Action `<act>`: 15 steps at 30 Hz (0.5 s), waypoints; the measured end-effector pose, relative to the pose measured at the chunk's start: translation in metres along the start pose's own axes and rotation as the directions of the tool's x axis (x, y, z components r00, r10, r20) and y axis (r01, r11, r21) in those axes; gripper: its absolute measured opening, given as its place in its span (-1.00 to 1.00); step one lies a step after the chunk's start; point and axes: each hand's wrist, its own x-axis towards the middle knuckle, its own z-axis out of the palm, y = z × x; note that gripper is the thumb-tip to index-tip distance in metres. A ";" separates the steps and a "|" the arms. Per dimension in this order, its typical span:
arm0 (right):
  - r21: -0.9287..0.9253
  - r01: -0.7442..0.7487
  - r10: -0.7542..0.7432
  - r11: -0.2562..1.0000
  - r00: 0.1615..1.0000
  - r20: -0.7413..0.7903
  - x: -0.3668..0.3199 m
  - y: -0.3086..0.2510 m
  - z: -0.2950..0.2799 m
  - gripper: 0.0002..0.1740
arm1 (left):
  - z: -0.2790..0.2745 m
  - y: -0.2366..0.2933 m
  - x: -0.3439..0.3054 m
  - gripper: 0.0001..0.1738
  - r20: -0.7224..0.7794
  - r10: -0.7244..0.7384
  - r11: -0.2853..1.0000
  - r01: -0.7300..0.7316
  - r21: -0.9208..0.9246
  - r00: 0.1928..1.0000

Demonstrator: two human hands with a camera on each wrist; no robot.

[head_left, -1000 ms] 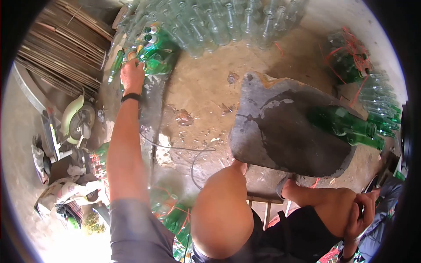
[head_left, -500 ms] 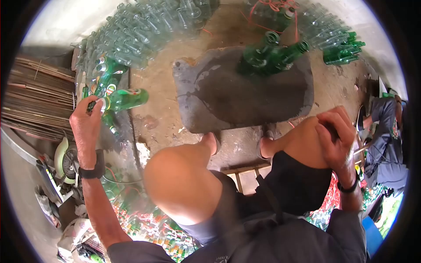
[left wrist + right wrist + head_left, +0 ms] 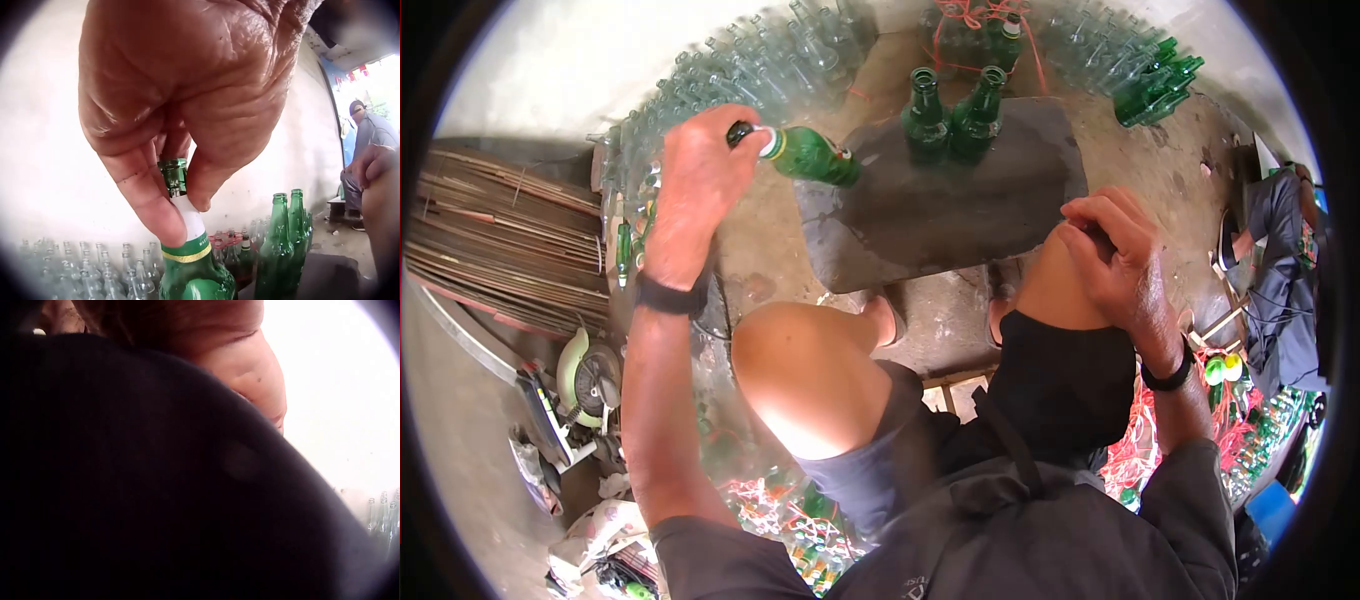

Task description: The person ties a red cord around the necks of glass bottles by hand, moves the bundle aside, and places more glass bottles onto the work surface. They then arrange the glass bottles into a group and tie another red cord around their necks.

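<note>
In the head view my left hand (image 3: 708, 170) pinches a green glass bottle (image 3: 818, 158) by its neck. The bottle is tilted, its base toward the dark slab (image 3: 920, 235). The left wrist view shows thumb and fingers around the white-and-green neck label (image 3: 189, 219), just below the open mouth. Two more green bottles, a left one (image 3: 925, 125) and a right one (image 3: 977, 122), stand upright together at the slab's far edge. My right hand (image 3: 1115, 250) rests on my right knee, fingers loosely curled, holding nothing. A dark shape covers most of the right wrist view.
Rows of clear bottles (image 3: 750, 70) line the back wall. Green bottles (image 3: 1155, 90) lie at the right, near bottles tied with red string (image 3: 970, 15). A stack of flat brown sheets (image 3: 500, 225) is at the left. Another person (image 3: 372, 134) sits to the right.
My left hand has lifted the green bottle from the pile at the left and carried it right, toward the slab. The head view has swung round. The right hand stays at the knee.
</note>
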 end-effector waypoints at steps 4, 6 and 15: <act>0.027 0.023 -0.022 0.999 0.999 -0.042 -0.002 0.003 0.002 -0.82 | 0.015 0.015 0.021 -0.78 -0.001 0.060 0.997 -0.060 0.053 0.998; 0.025 0.036 -0.035 0.999 0.998 -0.047 -0.001 0.004 0.003 -0.82 | 0.024 0.020 0.028 -0.77 -0.019 0.087 0.995 -0.086 0.046 0.996; 0.067 0.015 -0.010 0.998 0.997 -0.077 -0.004 0.002 0.005 -0.81 | 0.056 0.039 0.036 -0.75 -0.021 0.023 0.998 -0.022 0.056 1.000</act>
